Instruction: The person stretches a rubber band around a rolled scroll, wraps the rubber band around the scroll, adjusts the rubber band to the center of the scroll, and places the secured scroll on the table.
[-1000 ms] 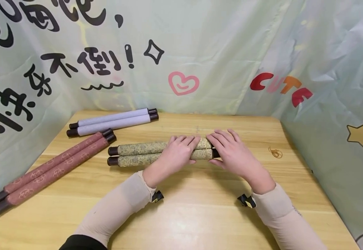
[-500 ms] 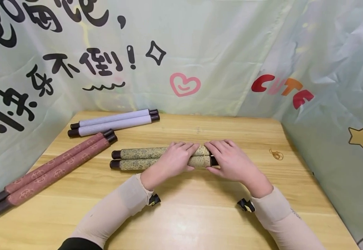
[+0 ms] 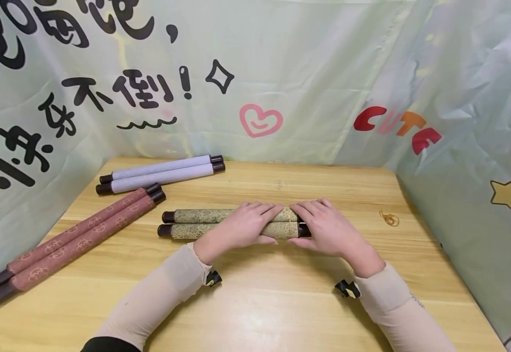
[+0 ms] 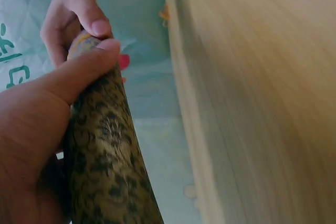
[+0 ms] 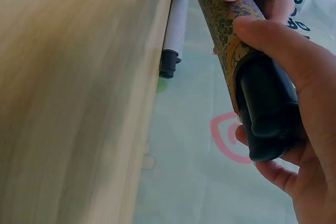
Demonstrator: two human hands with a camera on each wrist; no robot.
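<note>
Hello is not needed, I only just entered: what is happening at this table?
A person is holding the green rolls side by side: the left grip is just right of their middle, the right grip at their right end. A thin yellow band lies across them near that end. On the table, the red rolls and purple rolls lie apart to the left, and some yellow string lies loose to the right.

Wooden table (image 3: 255, 313) with lavender rolls (image 3: 162, 178), red rolls (image 3: 81, 241) and tan loops (image 3: 389, 219) on top
</note>
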